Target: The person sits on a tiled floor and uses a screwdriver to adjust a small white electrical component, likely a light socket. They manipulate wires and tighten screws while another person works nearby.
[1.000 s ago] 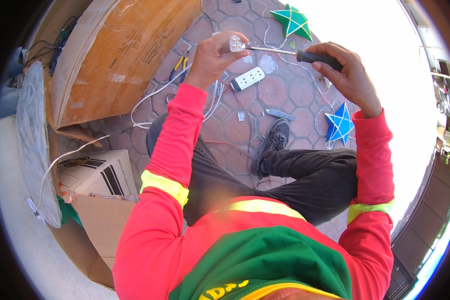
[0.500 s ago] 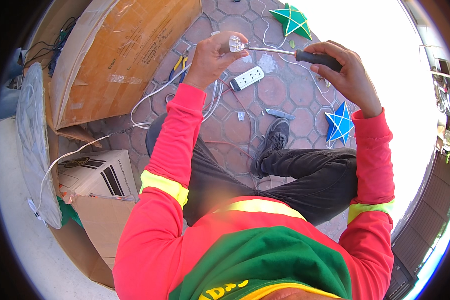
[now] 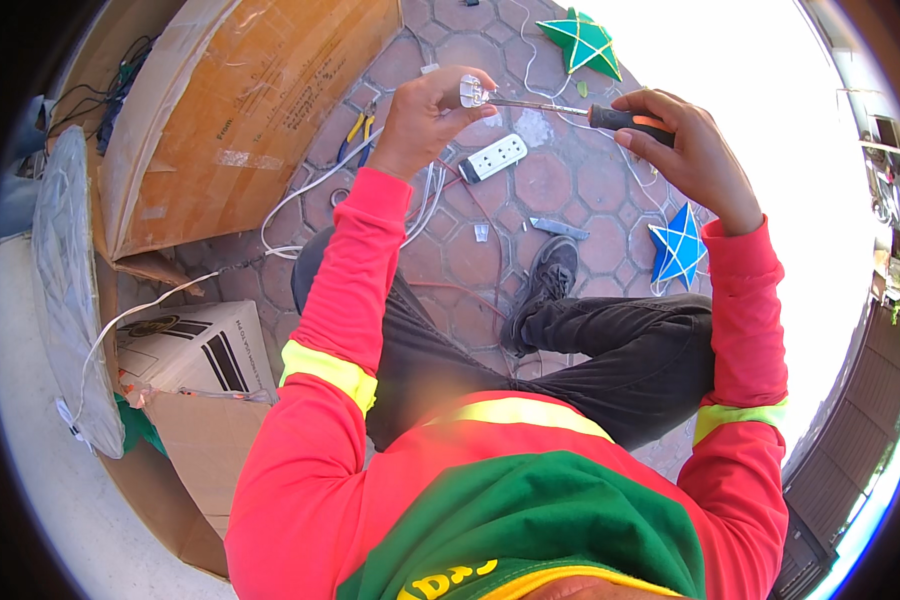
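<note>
Since half a second ago, the screwdriver point(image 3: 603, 117) has rolled in the grip, so that an orange patch now shows on its black handle, and the fingers of the right hand point(image 3: 708, 155) have shifted with it. Held up above the paving point(image 3: 545, 182), a small whitish fitting point(image 3: 472, 91) sits at the fingertips of the left hand point(image 3: 422, 122), pinched between thumb and fingers. From the right, the screwdriver's thin shaft runs almost level to that fitting; whether its tip sits in a screw is too small to tell. On the handle, the right fingers curl over the top while the thumb presses from below.

Beneath the hands lies a white power strip point(image 3: 493, 158), with yellow-and-blue pliers point(image 3: 356, 126) to its left beside loops of white cable point(image 3: 431, 205). Nearer the person, a grey flat tool point(image 3: 559, 228) rests just beyond the dark shoe point(image 3: 546, 283), with a small clear piece point(image 3: 481, 232) to its left. Farther out, a green star point(image 3: 582, 47) lies at the top and a blue star point(image 3: 678, 252) near the right sleeve. Leftmost stand a large brown cardboard box point(image 3: 260, 130) and a white carton point(image 3: 198, 348).
</note>
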